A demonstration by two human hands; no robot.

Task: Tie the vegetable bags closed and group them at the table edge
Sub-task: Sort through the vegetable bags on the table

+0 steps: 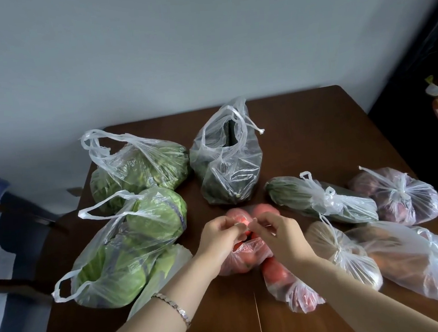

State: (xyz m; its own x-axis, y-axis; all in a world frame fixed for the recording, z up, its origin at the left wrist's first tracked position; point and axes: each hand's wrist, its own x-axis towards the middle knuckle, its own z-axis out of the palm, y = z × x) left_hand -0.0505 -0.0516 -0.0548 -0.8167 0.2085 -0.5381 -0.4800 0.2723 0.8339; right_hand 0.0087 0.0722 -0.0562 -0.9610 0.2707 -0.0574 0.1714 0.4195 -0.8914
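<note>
Fingertips [238, 225] of both hands pinch the plastic at the mouth of the tomato bag [243, 254], mid-table, between the untied and tied groups. We note the brown table [303, 136] first; on its left, three untied bags: cabbage bag [129, 244], leafy greens bag [143, 170], dark-vegetable bag [226, 165]. On the right, knotted bags: cucumber bag [320, 199], purple onion bag [400, 196], two pale bags near the edge. Left hand [219, 235] wears a bracelet [174, 306]; right hand [280, 234] touches it fingertip to fingertip.
</note>
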